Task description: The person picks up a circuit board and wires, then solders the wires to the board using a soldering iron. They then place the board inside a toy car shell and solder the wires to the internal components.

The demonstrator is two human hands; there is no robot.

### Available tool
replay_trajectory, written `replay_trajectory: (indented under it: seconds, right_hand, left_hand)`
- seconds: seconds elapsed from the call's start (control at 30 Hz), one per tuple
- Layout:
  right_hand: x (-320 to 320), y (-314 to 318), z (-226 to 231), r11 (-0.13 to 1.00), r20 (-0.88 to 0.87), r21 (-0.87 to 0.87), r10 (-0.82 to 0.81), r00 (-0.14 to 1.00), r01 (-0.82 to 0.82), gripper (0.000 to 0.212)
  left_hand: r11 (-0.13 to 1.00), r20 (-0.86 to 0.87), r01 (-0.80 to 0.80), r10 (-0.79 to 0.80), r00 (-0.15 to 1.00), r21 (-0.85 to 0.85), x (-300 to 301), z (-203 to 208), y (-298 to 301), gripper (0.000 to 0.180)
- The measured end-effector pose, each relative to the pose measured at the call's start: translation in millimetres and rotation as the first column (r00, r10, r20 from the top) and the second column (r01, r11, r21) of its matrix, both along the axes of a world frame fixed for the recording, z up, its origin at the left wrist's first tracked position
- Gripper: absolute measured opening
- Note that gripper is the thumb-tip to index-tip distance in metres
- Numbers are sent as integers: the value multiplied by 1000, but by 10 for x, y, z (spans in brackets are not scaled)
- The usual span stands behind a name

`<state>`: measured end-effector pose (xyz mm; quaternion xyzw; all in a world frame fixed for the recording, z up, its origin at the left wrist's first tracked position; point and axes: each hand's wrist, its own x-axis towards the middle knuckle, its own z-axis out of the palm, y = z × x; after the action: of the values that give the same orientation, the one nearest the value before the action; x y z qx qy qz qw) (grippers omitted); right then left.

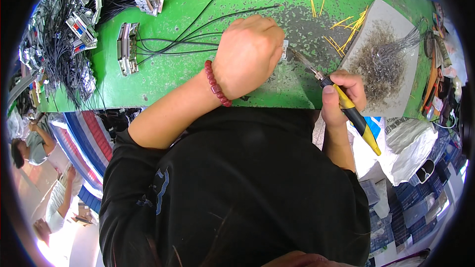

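Note:
My left hand point(251, 52) is closed over the green worktable point(188, 83), knuckles up, with a red bead bracelet on the wrist. Past its fingers pokes a small pale board point(285, 50), pinched at its edge; the fingertips are mostly hidden. Thin black cables point(175, 44) run from a metal bracket part point(128, 49) on the left and pass under this hand. In my right hand point(343, 98) is a yellow and black soldering iron point(352, 114), gripped like a pen. Its tip points at the small board, very close; whether they touch I cannot tell.
Yellow thin strips point(352, 30) lie at the far right, beside a grey slab point(408, 71) covered with dark residue and a tangle of fine wire point(396, 52). Piled metal parts with black cables point(62, 34) crowd the left. Small boards on cables point(151, 3) lie at the back.

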<state>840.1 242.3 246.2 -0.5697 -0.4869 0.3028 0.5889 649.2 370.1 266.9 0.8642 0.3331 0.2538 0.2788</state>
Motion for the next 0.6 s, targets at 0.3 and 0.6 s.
replay_trajectory:
  seconds: [0.3,0.6]
  right_hand:
    - [-9,19,26,1000,54,-25,16,998,-15,22]
    - [-21,23,66,997,63,-73,40,997,-36,23]
  left_hand:
    - [998,-155,60,-61,986,-12,41,88,67,8]
    - [997,-211,74,-74,975,-7,56,111,82,9]
